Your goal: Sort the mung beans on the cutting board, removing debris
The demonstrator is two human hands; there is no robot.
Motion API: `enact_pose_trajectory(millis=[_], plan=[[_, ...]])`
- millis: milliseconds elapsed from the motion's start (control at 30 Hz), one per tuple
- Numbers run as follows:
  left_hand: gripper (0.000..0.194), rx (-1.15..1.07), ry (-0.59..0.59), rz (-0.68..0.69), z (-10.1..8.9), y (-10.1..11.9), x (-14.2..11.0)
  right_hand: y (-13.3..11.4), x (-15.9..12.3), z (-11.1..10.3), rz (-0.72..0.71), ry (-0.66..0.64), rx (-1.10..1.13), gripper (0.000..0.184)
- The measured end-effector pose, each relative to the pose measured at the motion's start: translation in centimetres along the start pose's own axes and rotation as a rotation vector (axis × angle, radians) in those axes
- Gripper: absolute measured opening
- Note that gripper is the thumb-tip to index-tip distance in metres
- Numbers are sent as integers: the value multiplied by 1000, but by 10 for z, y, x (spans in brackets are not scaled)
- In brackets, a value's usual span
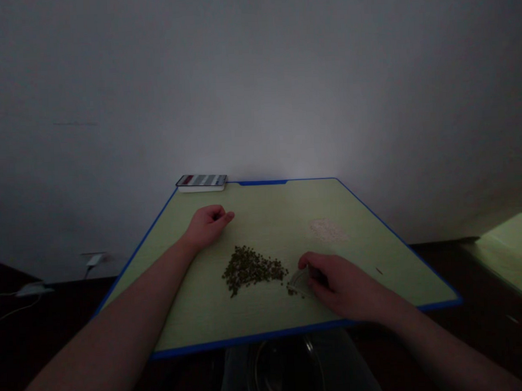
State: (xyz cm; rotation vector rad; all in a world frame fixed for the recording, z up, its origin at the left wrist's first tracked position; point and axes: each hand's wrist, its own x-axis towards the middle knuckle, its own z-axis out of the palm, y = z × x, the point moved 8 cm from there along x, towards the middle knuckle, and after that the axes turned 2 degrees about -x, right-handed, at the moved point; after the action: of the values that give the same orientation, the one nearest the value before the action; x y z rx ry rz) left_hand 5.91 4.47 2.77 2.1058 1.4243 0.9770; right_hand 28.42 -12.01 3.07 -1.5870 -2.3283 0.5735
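My left hand point(208, 226) rests on the green board point(261, 198) in a loose fist, with nothing visible in it. It lies beyond and to the left of a heap of small dark green beans point(250, 270). My right hand point(339, 281) is near the heap's right end, and its fingers grip a small curved piece of clear plastic point(299, 281), partly hidden by them. A few beans lie scattered beside that piece. To the far right of the heap is a pale patch of fine grains or powder point(328, 230).
The board has a blue edge point(249, 335). A phone point(201, 180) lies on a white box point(201, 188) past its far left corner. A white cable and plug point(33, 290) lie on the dark surface at left. A second green board point(513, 255) is at right, and a glass bowl point(284, 368) is below the near edge.
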Motion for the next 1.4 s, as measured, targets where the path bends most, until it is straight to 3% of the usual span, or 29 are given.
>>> enact_pose_trajectory(millis=[233,467,667,1067,1400], plan=[[39,-11,-2,0,0,1,0,18,-1,-4,120,67,-21,22],[39,-8,-6,2,0,3,-1,4,1,1,41,34,-11,25],[38,-8,-5,-4,0,2,-1,0,6,3,94,78,-45,24],[39,-20,-4,-7,1,0,-1,41,-7,-14,254,142,-93,21],[39,-7,1,12,1,-1,-1,16,2,-2,160,144,-76,25]])
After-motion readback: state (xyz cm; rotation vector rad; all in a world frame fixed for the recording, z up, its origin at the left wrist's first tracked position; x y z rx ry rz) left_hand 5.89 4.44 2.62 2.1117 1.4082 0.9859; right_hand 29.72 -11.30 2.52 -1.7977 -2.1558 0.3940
